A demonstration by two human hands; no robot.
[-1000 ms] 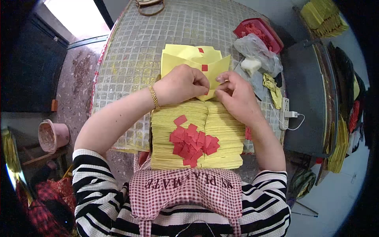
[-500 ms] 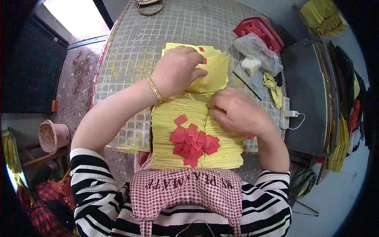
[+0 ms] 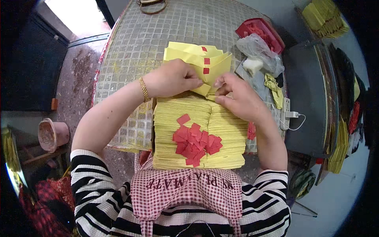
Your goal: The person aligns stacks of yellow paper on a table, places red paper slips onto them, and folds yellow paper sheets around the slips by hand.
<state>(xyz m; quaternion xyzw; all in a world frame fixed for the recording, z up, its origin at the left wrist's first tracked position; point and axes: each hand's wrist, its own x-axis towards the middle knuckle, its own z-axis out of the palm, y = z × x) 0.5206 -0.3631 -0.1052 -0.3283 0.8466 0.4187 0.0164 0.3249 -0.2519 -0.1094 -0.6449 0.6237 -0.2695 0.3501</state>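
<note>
My left hand [image 3: 177,78] is closed, its thumb and fingers pinching a folded edge of a yellow paper sheet [image 3: 203,90]. Facing it from the right, my right hand [image 3: 239,94] has its thumb and bent fingers at the other side of that fold; whether it grips the paper is not clear. Just beyond my hands lies a fanned pile of folded yellow papers [image 3: 185,53], with red squares [image 3: 207,61] in a column on them. Nearer me, a thick block of stacked yellow paper [image 3: 173,114] carries a heap of small red paper pieces [image 3: 193,140].
A red tray [image 3: 272,35] of red scraps stands at the back right of the table [image 3: 138,51], beside a clear plastic bag [image 3: 256,47] and a white lump [image 3: 252,65]. A power strip [image 3: 285,112] sits at the right edge. A pink bucket [image 3: 59,134] stands at left.
My left hand has come down toward me, uncovering red squares on the papers. My right hand has lifted from the block's far edge and turned toward the fold.
</note>
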